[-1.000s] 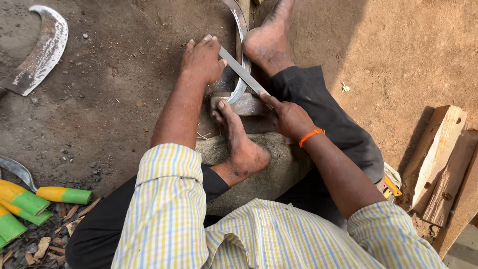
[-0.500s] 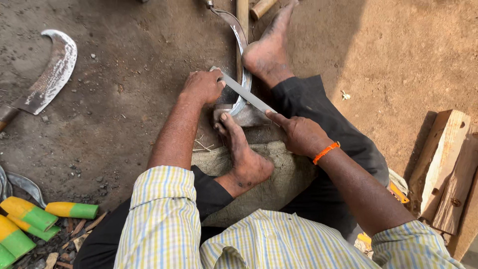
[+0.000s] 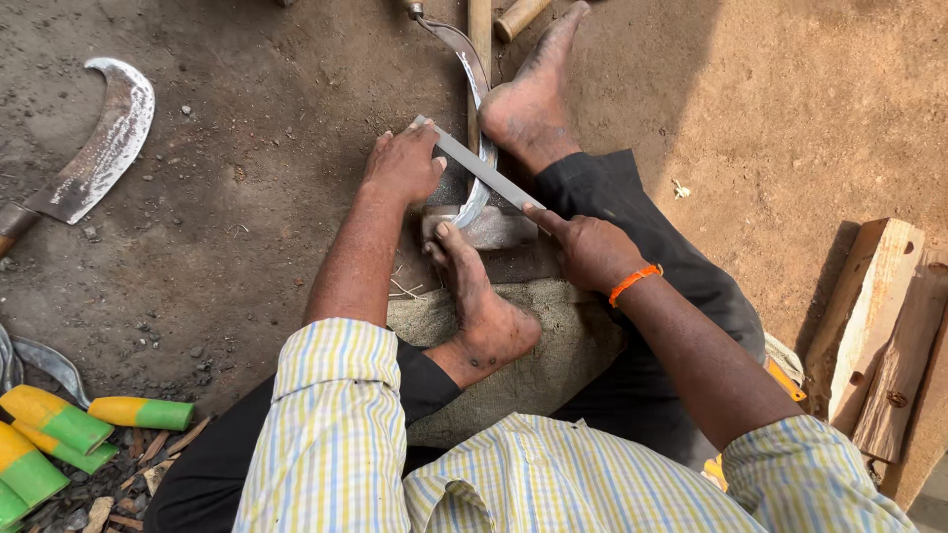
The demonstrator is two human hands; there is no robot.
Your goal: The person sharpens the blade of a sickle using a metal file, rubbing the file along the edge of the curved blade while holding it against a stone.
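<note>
Left hand (image 3: 403,163): fingers curled down over the far tip of the flat metal file (image 3: 481,171), closed on it. Right hand (image 3: 590,249): closed around the near end of the file, with the forefinger stretched along the bar. An orange band (image 3: 633,282) sits on the right wrist.

File: a straight, narrow grey bar, held at a slant from upper left to lower right between the two hands. It lies across the curved sickle blade (image 3: 475,118) and touches its bright edge. The blade arcs from the top of the view down to a grey block (image 3: 494,229). One bare foot (image 3: 528,104) presses on the blade beyond the file; the other foot (image 3: 479,296) rests toes-first against the block, over a piece of sacking (image 3: 553,345) on the dirt floor (image 3: 257,227).

Change against the earlier frames: the file has travelled along the blade, and both hands have shifted with it. The grip is unchanged.

A second sickle blade (image 3: 99,148) lies well apart at upper left. Green-and-yellow handles (image 3: 59,429) lie at lower left.
</note>
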